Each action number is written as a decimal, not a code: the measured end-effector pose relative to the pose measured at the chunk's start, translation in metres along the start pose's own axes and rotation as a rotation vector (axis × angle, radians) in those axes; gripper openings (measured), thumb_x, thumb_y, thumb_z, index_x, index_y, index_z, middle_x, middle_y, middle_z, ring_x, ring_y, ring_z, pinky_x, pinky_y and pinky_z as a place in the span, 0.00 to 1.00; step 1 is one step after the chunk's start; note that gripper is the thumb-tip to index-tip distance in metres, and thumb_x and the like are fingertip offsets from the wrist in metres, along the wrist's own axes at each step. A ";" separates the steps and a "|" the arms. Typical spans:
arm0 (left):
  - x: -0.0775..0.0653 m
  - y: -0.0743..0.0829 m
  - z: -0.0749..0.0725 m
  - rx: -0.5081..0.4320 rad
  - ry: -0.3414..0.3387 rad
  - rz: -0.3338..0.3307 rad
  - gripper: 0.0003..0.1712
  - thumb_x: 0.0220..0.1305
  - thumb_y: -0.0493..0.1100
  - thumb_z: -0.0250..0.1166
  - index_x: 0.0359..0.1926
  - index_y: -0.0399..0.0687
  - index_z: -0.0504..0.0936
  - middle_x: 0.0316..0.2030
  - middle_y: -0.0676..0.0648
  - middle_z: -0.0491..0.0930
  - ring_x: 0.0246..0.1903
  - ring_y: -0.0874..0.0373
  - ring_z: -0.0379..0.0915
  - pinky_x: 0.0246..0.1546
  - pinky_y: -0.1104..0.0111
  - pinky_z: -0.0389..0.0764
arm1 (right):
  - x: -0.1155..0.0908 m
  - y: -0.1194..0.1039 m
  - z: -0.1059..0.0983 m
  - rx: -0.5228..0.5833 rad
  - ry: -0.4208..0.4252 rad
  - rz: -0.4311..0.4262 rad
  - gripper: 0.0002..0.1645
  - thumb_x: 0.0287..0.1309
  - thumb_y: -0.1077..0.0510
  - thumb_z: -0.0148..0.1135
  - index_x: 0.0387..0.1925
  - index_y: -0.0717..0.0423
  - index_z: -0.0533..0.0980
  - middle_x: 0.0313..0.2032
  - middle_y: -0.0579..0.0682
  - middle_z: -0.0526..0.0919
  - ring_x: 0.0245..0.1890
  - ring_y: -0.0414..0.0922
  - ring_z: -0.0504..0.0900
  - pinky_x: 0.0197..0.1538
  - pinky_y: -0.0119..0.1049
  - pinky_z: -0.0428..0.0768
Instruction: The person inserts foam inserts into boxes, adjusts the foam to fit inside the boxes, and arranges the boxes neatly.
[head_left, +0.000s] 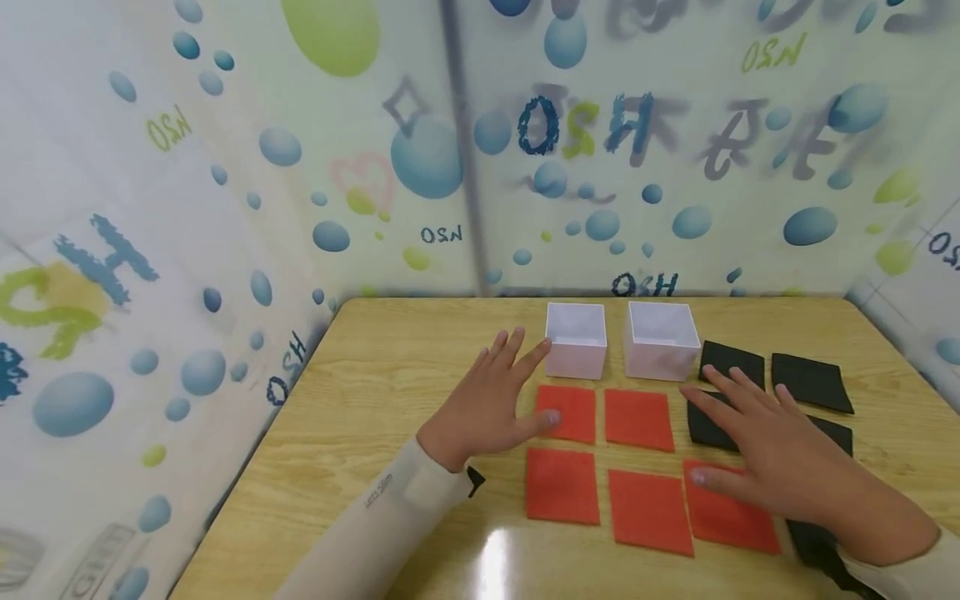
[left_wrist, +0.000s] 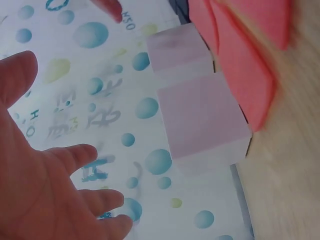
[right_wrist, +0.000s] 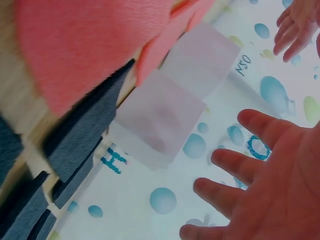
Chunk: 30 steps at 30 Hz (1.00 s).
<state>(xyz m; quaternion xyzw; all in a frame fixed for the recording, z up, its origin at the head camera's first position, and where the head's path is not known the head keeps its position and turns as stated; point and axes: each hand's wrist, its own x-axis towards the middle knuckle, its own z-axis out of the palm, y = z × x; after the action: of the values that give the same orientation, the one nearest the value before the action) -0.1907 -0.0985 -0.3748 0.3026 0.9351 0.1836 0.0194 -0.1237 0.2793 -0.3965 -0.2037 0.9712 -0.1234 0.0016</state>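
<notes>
My left hand (head_left: pixel 486 407) hovers over the table with its fingers spread and nothing in it. It is left of a red felt-like square (head_left: pixel 572 423) and close to the left white open-topped box (head_left: pixel 576 360). Fingers apart and holding nothing, my right hand (head_left: pixel 783 462) hangs above the black squares (head_left: pixel 812 382) and another red square (head_left: pixel 727 521), partly covering them. Between the hands lie more red squares (head_left: pixel 639 418). A second white box (head_left: pixel 662 357) stands behind these. Both palms show bare in the wrist views.
The wooden table (head_left: pixel 360 383) ends against a wall covering (head_left: pixel 360 125) printed with bubbles and letters. Several red squares lie in two rows in front of the boxes. The black squares lie to the right, some hidden by my right hand and wrist.
</notes>
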 end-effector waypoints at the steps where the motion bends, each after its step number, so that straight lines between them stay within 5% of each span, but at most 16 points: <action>1: 0.003 -0.001 -0.001 -0.019 0.002 -0.007 0.52 0.71 0.73 0.57 0.86 0.61 0.49 0.85 0.40 0.43 0.84 0.37 0.34 0.81 0.40 0.47 | 0.001 -0.001 -0.001 0.003 -0.006 0.002 0.62 0.55 0.21 0.67 0.82 0.43 0.58 0.81 0.65 0.55 0.78 0.75 0.52 0.68 0.85 0.47; 14: 0.048 -0.008 -0.007 -0.203 0.047 -0.081 0.53 0.68 0.70 0.60 0.86 0.63 0.49 0.85 0.44 0.41 0.85 0.45 0.34 0.75 0.39 0.64 | 0.005 0.002 -0.007 0.041 -0.062 0.035 0.64 0.50 0.22 0.71 0.79 0.48 0.62 0.78 0.67 0.60 0.74 0.75 0.58 0.64 0.85 0.55; 30: 0.098 -0.030 0.009 -0.386 0.045 -0.192 0.49 0.73 0.61 0.64 0.86 0.61 0.49 0.85 0.51 0.48 0.83 0.50 0.44 0.81 0.47 0.56 | -0.003 0.018 -0.006 -0.069 -0.182 0.073 0.70 0.33 0.19 0.77 0.71 0.57 0.73 0.69 0.72 0.71 0.67 0.76 0.67 0.58 0.81 0.67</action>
<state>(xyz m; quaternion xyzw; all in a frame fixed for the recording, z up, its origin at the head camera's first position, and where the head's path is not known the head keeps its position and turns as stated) -0.2864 -0.0619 -0.3863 0.1985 0.9073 0.3633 0.0733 -0.1282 0.2978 -0.3954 -0.1783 0.9776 -0.0705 0.0872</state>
